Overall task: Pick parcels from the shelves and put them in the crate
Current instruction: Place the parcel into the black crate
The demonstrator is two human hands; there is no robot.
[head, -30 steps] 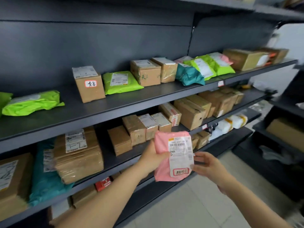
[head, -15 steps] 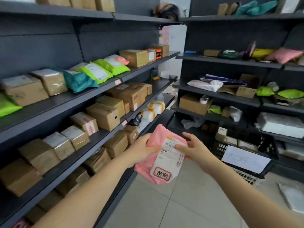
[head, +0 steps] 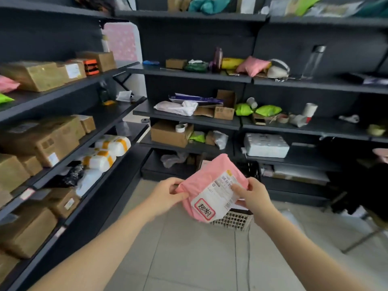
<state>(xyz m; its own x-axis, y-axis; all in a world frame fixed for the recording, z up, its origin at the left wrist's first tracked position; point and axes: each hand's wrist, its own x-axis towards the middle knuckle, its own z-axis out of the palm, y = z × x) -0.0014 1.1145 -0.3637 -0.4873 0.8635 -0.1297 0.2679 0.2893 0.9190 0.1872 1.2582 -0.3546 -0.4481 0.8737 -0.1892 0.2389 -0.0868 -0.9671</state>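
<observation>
A pink plastic parcel (head: 199, 181) with a white shipping label and a red-framed sticker hangs in mid-air at the centre of the view. My left hand (head: 165, 193) pinches its left edge. Gripping the right side over the label is my right hand (head: 252, 196). Right behind and below the parcel, on the tiled floor, stands the crate (head: 233, 221), a pale lattice basket mostly hidden by the parcel and my right hand.
Dark metal shelves (head: 100, 131) run along the left with cardboard boxes (head: 48, 139) and white wrapped bundles (head: 109, 148). More shelves (head: 189, 119) face me with boxes, tape rolls, green and pink bags. A dark shape (head: 361, 185) stands at the right.
The view has swung right, away from the left shelves to the corner shelves. Both hands have carried the pink parcel along, and it now hangs just above the crate.
</observation>
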